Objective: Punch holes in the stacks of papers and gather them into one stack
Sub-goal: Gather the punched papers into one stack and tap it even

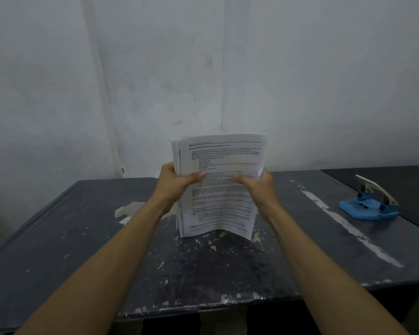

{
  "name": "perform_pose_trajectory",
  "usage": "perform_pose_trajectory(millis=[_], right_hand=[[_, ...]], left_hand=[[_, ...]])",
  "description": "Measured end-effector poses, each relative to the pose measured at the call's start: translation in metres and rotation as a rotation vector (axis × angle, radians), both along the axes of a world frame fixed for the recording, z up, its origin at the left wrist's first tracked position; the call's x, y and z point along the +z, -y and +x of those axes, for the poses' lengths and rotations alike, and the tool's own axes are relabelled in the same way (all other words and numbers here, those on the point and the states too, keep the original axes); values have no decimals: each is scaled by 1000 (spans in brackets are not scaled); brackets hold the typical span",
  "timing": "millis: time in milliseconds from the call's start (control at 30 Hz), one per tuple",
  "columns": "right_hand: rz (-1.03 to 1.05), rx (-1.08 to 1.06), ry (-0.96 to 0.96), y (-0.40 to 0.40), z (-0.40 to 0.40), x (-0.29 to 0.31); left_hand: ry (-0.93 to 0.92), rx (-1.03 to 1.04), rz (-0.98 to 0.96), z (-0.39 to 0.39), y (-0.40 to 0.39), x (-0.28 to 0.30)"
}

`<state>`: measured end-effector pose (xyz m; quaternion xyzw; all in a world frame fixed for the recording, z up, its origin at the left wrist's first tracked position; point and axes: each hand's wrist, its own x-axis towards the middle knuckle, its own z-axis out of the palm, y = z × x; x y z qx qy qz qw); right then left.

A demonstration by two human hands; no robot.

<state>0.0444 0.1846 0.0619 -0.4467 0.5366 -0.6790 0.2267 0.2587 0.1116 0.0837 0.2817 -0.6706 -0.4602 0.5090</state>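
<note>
Gripping the paper stack [218, 184] upright, seemingly on the bench [82, 238], my left hand [177, 181] and right hand [257, 187] curl fingers round its sides, hole punch [370, 201] well apart.

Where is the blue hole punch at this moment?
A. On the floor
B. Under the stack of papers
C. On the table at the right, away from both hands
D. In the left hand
C: the blue hole punch sits on the table at the right, while the left hand and the right hand grip the stack of papers upright.
</note>
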Motion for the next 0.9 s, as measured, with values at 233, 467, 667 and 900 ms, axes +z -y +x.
perform_pose_trajectory(millis=[233, 467, 667, 900], right_hand=[[-21, -16, 76, -3, 2, 5], [-207, -304, -327, -16, 9, 33], [-150, -417, -1183, -20, 8, 71], [-100, -402, -1341, -18, 16, 81]], left_hand=[[31, 14, 11, -1, 1, -4], [2, 19, -39, 4, 5, 7], [17, -6, -15, 5, 7, 8], [31, -20, -2, 5, 9, 5]])
